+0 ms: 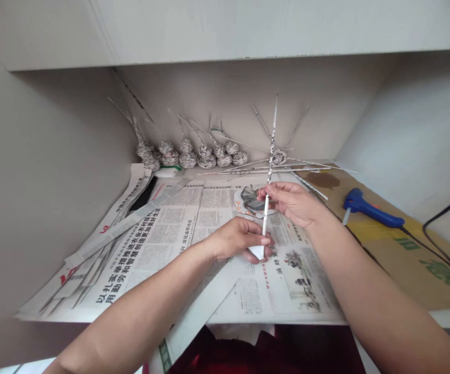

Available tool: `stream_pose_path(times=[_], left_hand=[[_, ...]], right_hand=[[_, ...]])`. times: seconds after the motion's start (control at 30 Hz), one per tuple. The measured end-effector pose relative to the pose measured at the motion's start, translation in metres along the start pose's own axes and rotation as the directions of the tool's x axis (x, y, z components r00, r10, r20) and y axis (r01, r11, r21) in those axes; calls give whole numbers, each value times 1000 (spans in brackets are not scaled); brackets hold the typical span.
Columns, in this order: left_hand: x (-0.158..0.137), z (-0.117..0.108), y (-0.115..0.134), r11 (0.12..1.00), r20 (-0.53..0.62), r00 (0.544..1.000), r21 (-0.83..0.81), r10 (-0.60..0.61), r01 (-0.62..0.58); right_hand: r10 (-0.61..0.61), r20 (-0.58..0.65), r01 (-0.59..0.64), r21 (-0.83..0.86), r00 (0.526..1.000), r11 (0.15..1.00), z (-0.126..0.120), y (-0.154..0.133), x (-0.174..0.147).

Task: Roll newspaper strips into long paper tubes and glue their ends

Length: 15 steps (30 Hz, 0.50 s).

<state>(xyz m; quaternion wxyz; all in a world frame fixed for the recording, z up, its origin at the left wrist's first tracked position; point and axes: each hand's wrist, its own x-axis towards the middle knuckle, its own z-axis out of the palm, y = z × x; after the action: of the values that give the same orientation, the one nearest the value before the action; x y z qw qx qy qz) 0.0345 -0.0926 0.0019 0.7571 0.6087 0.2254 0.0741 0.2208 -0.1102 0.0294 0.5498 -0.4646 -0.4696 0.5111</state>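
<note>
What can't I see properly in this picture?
All in the head view:
Part of the greyish thing: behind the right hand.
Part of the paper strip: behind the left hand.
The black cable: cut off at the right edge.
The newspaper's smallest print: too tiny.

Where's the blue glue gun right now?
In the head view, the blue glue gun lies at the right, on brown cardboard, right of the right hand.
</note>
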Motion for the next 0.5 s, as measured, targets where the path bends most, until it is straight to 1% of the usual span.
stream_pose_path(times=[0.07, 0.1, 0.2, 0.23, 0.27, 0.37, 0.4, 0.43, 0.5], left_hand=[[1, -1, -1, 1000, -2, 1000, -7, 2, -2], [1, -1, -1, 1000, -3, 1000, -9, 7, -7], [1, -2, -1, 1000, -4, 1000, -6, 12, -12], [0, -2, -1, 1000, -3, 1000, -4, 9, -9], [0, -2, -1, 1000, -4, 1000, -3, 5, -5], [0, -1, -1, 1000, -1, 1000, -2, 3, -3], [0, -1, -1, 1000, -2, 1000, -2, 6, -6], [0, -1, -1, 1000, -7, 1000, -3, 8, -8], [0, -1, -1, 1000, -15, 1000, -3, 6, -6]], right_hand=[[-3, -31, 4, 12, 1000, 1000, 0, 0, 1], [2, -12, -2, 14, 1000, 1000, -1, 0, 1], [17, 93, -18, 5, 995, 1000, -1, -1, -1], [15, 103, -15, 0, 995, 1000, -1, -2, -1], [8, 88, -7, -3, 996, 1000, -1, -2, -1], [-11, -23, 11, -1, 1000, 1000, -1, -2, 0], [-8, -37, 8, 2, 999, 1000, -1, -2, 0], [-2, -26, 2, 4, 1000, 1000, -1, -2, 0], [18, 48, -18, -1, 999, 1000, -1, -3, -1]])
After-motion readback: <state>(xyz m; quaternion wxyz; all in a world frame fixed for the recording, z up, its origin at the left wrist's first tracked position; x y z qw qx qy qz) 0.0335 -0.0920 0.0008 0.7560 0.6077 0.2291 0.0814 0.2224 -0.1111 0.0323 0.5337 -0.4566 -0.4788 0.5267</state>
